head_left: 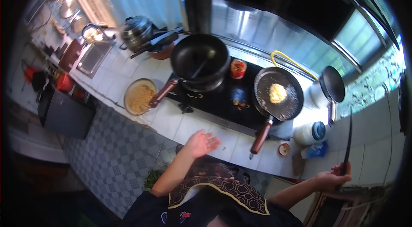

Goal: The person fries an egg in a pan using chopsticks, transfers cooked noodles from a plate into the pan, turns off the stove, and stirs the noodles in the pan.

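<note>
1. Nearest the camera is your patterned apron (pixel 246 192), with yellow trim.
2. Your left hand (pixel 202 144) is spread and holds nothing, by the counter's near edge. Your right hand (pixel 334 178), far to the right, has its fingers wrapped round a long dark utensil (pixel 349 137), which points to the far side, well apart from the frying pan (pixel 292 103).
3. Watch the pan's handle (pixel 262 136): it juts toward you, so a passing sleeve could swing the pan round.
4. A wide sweep of the utensil could clip the white canister (pixel 303 135) or the small saucepan (pixel 335 82) on the right.
5. The wok (pixel 199 55), on the left of the stove (pixel 214 110), has its handle across the bowl (pixel 146 82); you could drag the bowl by turning the wok, if they touch, which you cannot tell here.
6. Containers: the frying pan holds a pale yellow lump of food (pixel 277 93); the bowl, brownish crumbly food (pixel 140 99); the jar (pixel 238 69) between wok and pan, something red. The canister's blue lid (pixel 318 131) is on, hiding its contents.
</note>
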The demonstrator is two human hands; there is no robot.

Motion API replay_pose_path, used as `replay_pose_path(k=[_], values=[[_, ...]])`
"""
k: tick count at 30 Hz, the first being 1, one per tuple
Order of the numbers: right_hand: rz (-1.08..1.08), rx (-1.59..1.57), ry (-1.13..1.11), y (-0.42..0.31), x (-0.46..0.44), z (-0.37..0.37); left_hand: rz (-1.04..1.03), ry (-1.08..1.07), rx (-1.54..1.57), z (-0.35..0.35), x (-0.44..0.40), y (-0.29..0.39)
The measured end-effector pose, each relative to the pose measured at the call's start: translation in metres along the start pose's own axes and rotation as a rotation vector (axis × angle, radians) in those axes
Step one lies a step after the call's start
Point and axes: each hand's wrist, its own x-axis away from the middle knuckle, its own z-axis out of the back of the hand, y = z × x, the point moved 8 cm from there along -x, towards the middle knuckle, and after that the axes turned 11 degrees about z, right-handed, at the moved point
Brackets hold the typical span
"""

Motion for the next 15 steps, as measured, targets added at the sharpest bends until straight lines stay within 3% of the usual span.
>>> replay_pose_path(k=[1,5,6,8,9,11,13,15], values=[[0.001,-0.059,0.016,-0.002,0.004,-0.003,-0.023,0.0,0.016,0.02,0.012,0.021],[-0.05,-0.261,0.067,-0.032,0.032,-0.026,-0.435,0.252,0.452,0.117,0.084,0.128],[-0.055,-0.245,0.069,-0.047,0.043,-0.035,-0.444,0.251,0.463,0.132,0.097,0.147],[-0.075,-0.253,0.054,-0.069,0.063,-0.053,-0.681,0.512,0.41,0.177,0.14,0.194],[-0.089,-0.25,0.048,-0.078,0.074,-0.059,-0.678,0.514,0.411,0.198,0.151,0.211],[-0.079,-0.26,0.038,-0.098,0.093,-0.069,-0.647,0.301,0.315,0.216,0.163,0.248],[-0.059,-0.255,0.039,-0.119,0.111,-0.073,-0.626,0.269,0.299,0.229,0.17,0.274],[0.025,-0.247,0.042,-0.144,0.13,-0.074,-0.517,0.042,0.165,0.227,0.165,0.291]])
